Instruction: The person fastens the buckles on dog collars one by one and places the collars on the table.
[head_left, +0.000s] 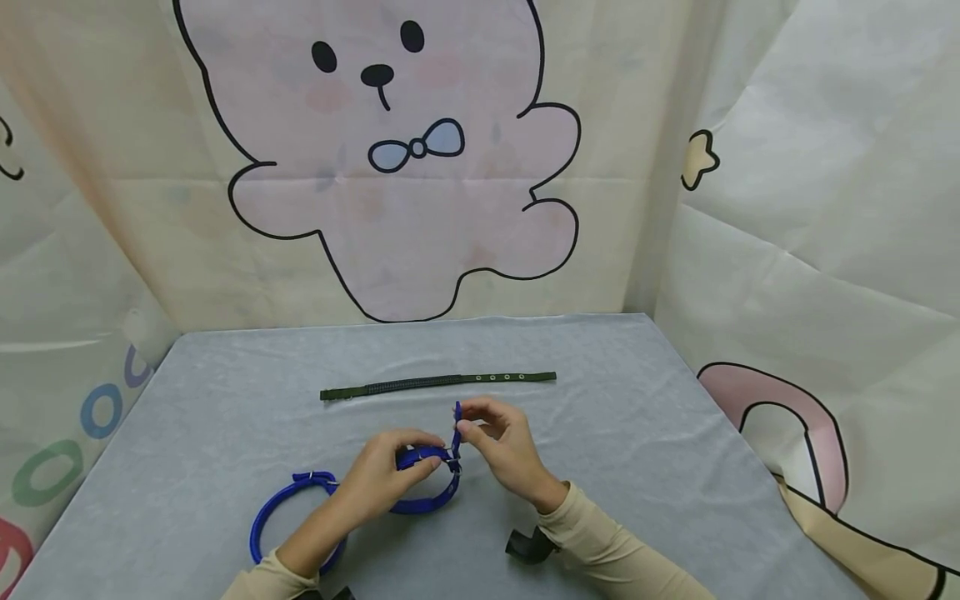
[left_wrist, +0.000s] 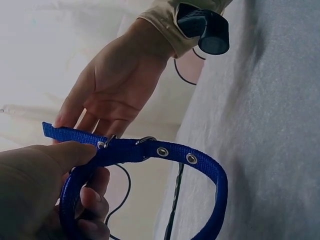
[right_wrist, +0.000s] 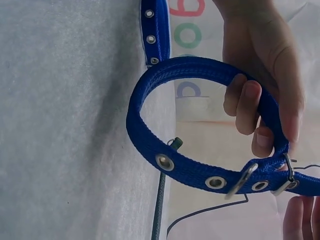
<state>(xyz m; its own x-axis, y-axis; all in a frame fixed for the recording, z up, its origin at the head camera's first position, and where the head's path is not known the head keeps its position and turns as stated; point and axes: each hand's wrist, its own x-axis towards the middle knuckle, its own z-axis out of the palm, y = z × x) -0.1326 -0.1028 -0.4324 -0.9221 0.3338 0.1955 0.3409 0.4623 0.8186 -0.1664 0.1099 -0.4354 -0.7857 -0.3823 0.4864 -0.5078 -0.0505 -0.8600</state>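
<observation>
A blue collar [head_left: 429, 504] with metal eyelets, a buckle and a D-ring is looped closed and raised above the table. My left hand [head_left: 375, 477] grips it beside the buckle, thumb on one face and fingers curled inside the loop. The strap's free end [left_wrist: 60, 132] passes through the buckle [right_wrist: 289, 170]. My right hand [head_left: 510, 450] pinches that end between thumb and fingers, and it points upward in the head view. A second blue collar [head_left: 262, 518], buckled into a ring, lies on the table at the left, partly hidden behind my left forearm.
A dark green collar [head_left: 427, 382] with eyelets lies stretched flat across the table [head_left: 637, 417], beyond my hands. Black wrist cameras [head_left: 528, 546] sit on both wrists. Printed cloth walls stand at the back and both sides.
</observation>
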